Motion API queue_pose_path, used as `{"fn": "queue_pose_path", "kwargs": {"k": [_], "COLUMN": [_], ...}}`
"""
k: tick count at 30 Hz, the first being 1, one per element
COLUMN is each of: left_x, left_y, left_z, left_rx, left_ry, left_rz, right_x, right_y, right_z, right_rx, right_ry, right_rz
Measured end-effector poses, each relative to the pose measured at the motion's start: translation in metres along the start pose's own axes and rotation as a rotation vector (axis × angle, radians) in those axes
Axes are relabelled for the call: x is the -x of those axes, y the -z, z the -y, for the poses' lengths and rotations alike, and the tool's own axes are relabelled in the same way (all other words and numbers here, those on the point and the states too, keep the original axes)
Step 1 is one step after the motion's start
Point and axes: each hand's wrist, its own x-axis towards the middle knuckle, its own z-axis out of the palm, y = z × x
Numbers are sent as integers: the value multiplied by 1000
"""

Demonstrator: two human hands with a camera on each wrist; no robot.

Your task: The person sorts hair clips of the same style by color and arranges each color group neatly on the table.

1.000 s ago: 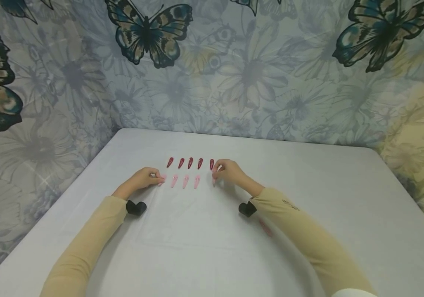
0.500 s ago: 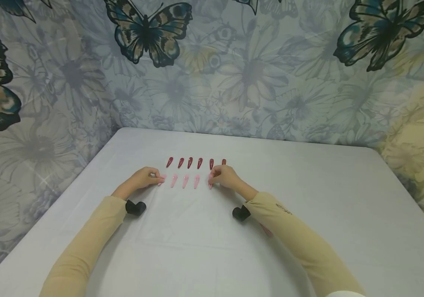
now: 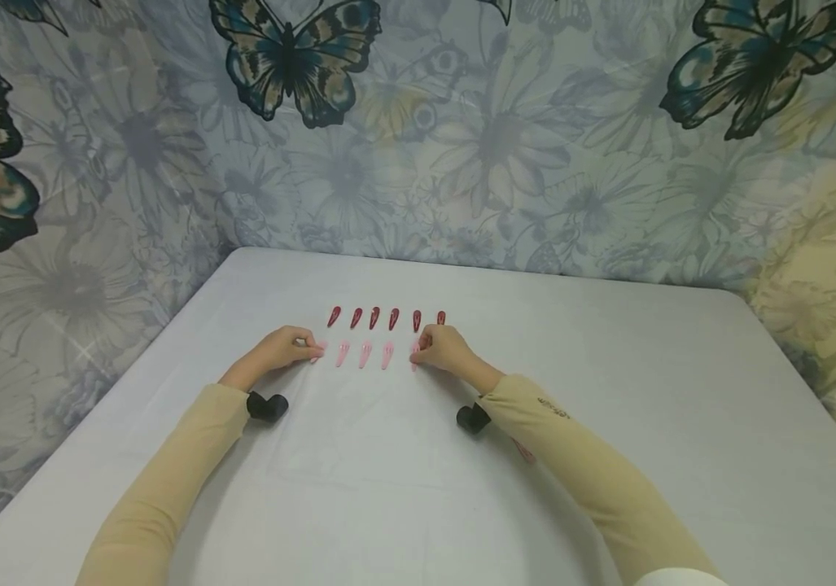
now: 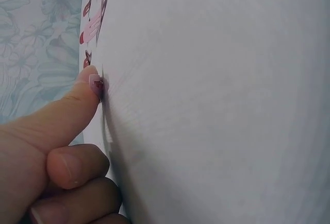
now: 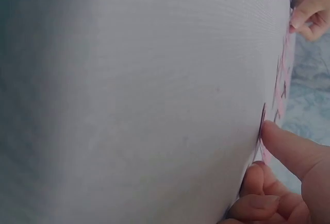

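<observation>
Two rows of snap hair clips lie on the white table: several dark red hair clips (image 3: 375,318) behind, and several pink hair clips (image 3: 365,355) in front. At the left end of the front row, my left hand (image 3: 282,347) pinches a pink hair clip (image 3: 319,352), partly covered by the fingertips. My right hand (image 3: 448,350) holds another pink hair clip (image 3: 413,360) at the row's right end, between thumb and finger, against the table. In the right wrist view its thin edge (image 5: 262,123) shows beside my fingertip. The last red hair clip (image 3: 441,317) sits just behind my right hand.
A further reddish hair clip or clips (image 3: 523,452) lie partly hidden under my right sleeve. Black wrist cameras (image 3: 267,408) hang below both wrists. Patterned butterfly cloth (image 3: 418,163) stands behind the white table (image 3: 608,366).
My right hand has come slightly left and toward me with the pink hair clip, uncovering the last red hair clip. Over the last half second it barely moves. My left hand stays in place.
</observation>
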Motion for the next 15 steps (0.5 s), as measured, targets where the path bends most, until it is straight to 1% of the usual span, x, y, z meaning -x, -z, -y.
{"fn": "queue_pose_path", "kwargs": {"k": [4,7,11,15], "left_x": [0,1,1,1], "left_y": [-2,-3,-2,0], "left_z": [0,0,0,-1], "left_rx": [3,6,7,8], "left_ry": [12,14,-4,-12], "left_rz": [0,-3,-14,-18], "right_x": [2,3,4,3], "right_y": [-2,-2,-1,1], "right_z": [1,1,2,3], "right_rx": [18,5,-29,-32], "right_ry": [-34,-46,-57,-62], "right_rz": [-2,-2,-1,-2]}}
